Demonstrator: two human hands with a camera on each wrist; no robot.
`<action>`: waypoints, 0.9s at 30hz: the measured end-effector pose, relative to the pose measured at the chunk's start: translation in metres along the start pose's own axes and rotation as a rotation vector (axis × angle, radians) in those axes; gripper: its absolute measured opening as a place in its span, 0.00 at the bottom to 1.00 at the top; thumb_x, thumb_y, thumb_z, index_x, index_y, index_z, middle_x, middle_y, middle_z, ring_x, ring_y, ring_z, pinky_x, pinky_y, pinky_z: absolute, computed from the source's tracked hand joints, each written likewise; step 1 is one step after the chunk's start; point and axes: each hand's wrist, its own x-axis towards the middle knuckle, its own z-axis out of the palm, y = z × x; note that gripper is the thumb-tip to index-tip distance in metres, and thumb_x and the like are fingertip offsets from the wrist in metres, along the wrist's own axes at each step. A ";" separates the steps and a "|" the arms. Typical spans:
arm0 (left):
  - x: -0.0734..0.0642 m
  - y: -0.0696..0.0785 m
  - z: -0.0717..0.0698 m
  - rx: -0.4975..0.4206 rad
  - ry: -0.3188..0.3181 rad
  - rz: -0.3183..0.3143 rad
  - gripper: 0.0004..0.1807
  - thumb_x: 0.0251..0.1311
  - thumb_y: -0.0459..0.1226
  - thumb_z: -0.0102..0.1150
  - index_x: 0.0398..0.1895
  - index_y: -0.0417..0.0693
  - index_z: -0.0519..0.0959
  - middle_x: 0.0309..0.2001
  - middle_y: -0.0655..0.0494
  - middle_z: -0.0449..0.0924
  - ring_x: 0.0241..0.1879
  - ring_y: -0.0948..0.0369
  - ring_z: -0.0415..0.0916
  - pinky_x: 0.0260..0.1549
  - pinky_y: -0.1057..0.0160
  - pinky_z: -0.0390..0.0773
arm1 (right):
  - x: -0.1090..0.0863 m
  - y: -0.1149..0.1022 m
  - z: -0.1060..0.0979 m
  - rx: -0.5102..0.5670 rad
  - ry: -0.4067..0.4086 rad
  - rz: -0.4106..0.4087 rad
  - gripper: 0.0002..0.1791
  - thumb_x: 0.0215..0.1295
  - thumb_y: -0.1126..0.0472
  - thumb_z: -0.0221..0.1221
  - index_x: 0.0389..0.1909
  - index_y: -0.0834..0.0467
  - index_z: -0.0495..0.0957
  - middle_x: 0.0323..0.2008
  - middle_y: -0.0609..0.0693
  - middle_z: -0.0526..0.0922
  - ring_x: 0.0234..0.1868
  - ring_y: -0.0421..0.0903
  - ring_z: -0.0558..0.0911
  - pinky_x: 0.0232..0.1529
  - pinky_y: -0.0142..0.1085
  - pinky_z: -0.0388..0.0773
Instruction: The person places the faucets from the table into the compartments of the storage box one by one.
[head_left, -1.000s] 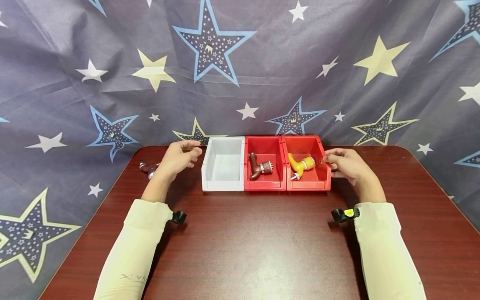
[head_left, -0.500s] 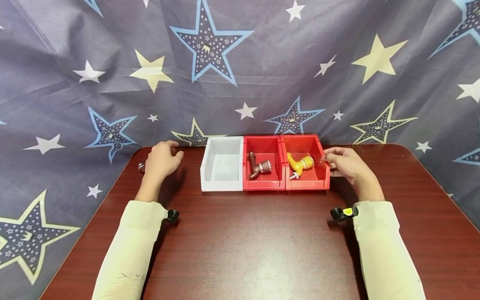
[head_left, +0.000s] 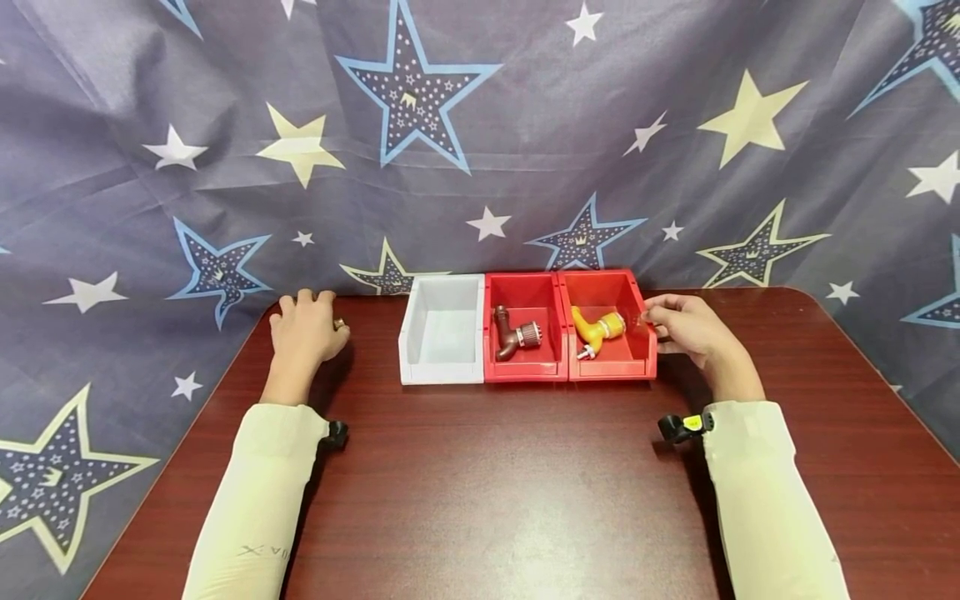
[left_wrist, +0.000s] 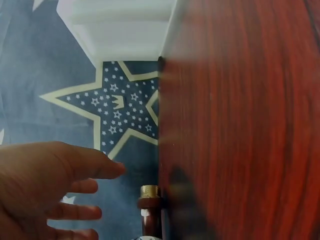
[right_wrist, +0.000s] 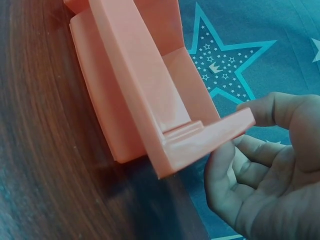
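My left hand [head_left: 303, 333] is at the table's far left corner, over a dark brown tap [left_wrist: 151, 215] with a brass end. In the left wrist view its fingers are spread and lightly bent, with the tap beside the fingertips; most of the tap is cut off there. On the other side, my right hand [head_left: 697, 333] pinches the side edge of the right red bin [head_left: 615, 371] between thumb and fingers. A yellow tap [head_left: 592, 331] lies inside that bin. The middle red bin [head_left: 528, 372] holds a brown tap [head_left: 506, 346].
A white bin [head_left: 442, 373] with nothing in it joins the red bins in a row at the back of the brown table [head_left: 480, 500]. Right behind the table hangs a grey curtain [head_left: 525, 125] printed with stars.
My left hand has moved left, away from the white bin and over the tap at the far left, covering most of it in the head view. The right hand stays on the red bin.
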 end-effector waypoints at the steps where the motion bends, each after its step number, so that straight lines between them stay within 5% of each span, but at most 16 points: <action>1: 0.000 -0.001 0.001 0.008 -0.018 -0.007 0.31 0.59 0.40 0.60 0.65 0.37 0.69 0.61 0.27 0.63 0.59 0.28 0.57 0.49 0.27 0.65 | 0.000 0.000 0.000 -0.002 0.000 -0.003 0.24 0.77 0.61 0.48 0.67 0.70 0.66 0.38 0.48 0.81 0.35 0.41 0.80 0.44 0.43 0.86; 12: 0.002 -0.007 0.009 0.008 -0.189 -0.108 0.35 0.64 0.43 0.58 0.71 0.37 0.62 0.64 0.22 0.56 0.63 0.25 0.52 0.51 0.22 0.63 | 0.003 0.004 -0.001 -0.028 0.016 -0.002 0.23 0.76 0.61 0.49 0.66 0.70 0.67 0.38 0.49 0.81 0.36 0.41 0.80 0.45 0.45 0.86; 27: 0.002 -0.013 0.010 -0.001 -0.261 -0.116 0.31 0.65 0.40 0.55 0.70 0.40 0.64 0.61 0.22 0.58 0.61 0.24 0.54 0.50 0.23 0.67 | 0.002 0.002 0.000 -0.022 0.012 -0.008 0.23 0.77 0.61 0.48 0.66 0.70 0.67 0.37 0.48 0.81 0.35 0.41 0.80 0.45 0.45 0.86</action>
